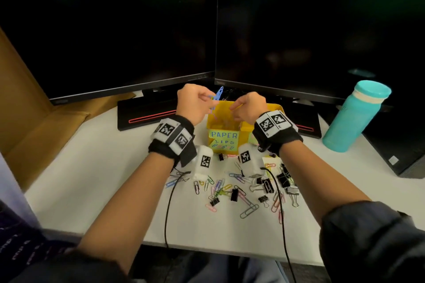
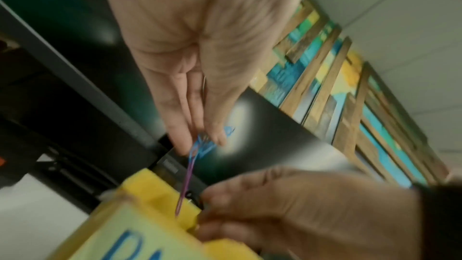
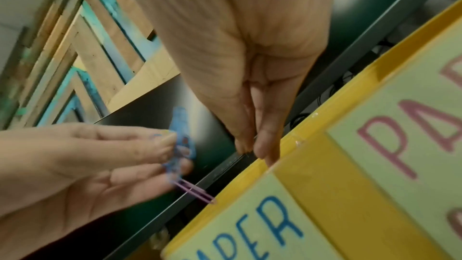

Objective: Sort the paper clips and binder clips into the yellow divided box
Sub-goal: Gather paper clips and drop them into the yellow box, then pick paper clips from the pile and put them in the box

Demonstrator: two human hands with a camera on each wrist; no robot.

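Above the yellow divided box [image 1: 273, 108], at the back of the white desk [image 1: 92, 179], both hands work over the compartment labelled for paper clips. The left hand [image 1: 193, 104] pinches a small bunch of paper clips [image 2: 200, 145], blue ones at the fingertips with a purple clip [image 2: 183, 187] hanging below, its tip just at the box's rim. The right hand [image 1: 249, 108] has thumb and forefinger pressed together on something thin, probably a yellow clip; the blur leaves that uncertain. The likeliest slip, as I judge it, is the purple clip: it dangles loosely from the blue ones, so it may drop outside the wall or snag on the rim as the bunch is let go. Hooked clips could also fall together into the wrong compartment. Many loose paper clips [image 1: 220, 187] and black binder clips [image 1: 234, 194] lie on the desk near the forearms, where the trailing wrist cables [image 1: 169, 202] could sweep them about.
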